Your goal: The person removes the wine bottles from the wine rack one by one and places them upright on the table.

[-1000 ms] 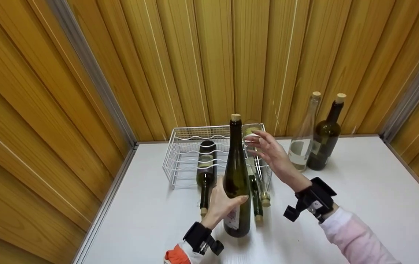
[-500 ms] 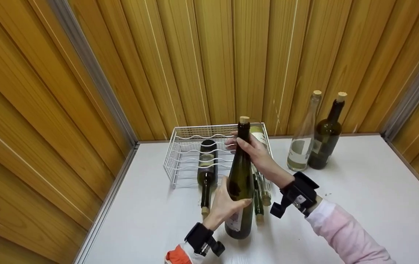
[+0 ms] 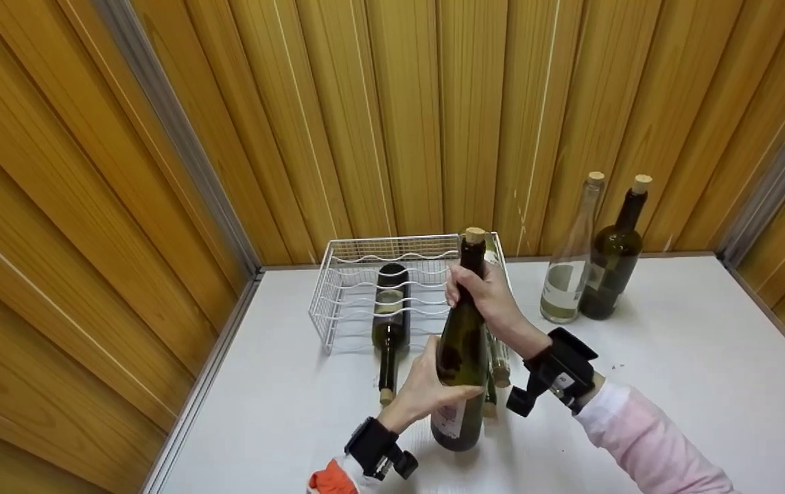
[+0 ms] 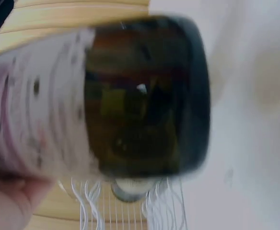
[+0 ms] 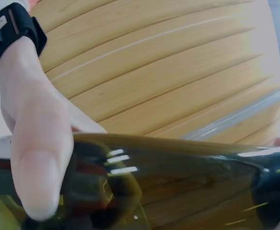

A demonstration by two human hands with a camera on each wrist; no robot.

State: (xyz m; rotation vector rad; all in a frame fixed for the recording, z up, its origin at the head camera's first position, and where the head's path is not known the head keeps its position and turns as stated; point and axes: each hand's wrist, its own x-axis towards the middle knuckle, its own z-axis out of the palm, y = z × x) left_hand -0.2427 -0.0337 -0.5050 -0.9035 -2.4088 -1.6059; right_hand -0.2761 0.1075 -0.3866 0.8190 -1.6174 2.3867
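Both hands on the dark green bottle (image 3: 462, 343) now. A second ago only my left hand (image 3: 427, 390) had it by the body while my right hand (image 3: 482, 296) hung loose near the rack; since then the right has come in and wrapped around the neck just under the cork (image 3: 475, 234). Left hand keeps its curled grip on the lower body, thumb across the glass above the label.

Bottle has also shifted a bit to my right and now leans, top tilted away from me toward the wire rack (image 3: 365, 288). Base sits low over the desk (image 3: 639, 370) in front of the rack; left wrist view shows the bottom of it end-on, blurred, so can't tell if it touches the desk or is just lifted.

Read: two-point hold with neck steered means I'm starting to tip it over, likely to lay it down beside the ones already lying in the rack: one dark bottle (image 3: 388, 312) left of centre, more behind my right wrist. Free slot between them looks like the spot.

Clear bottle (image 3: 566, 274) and second dark bottle (image 3: 612, 271) upright at the wall, untouched.
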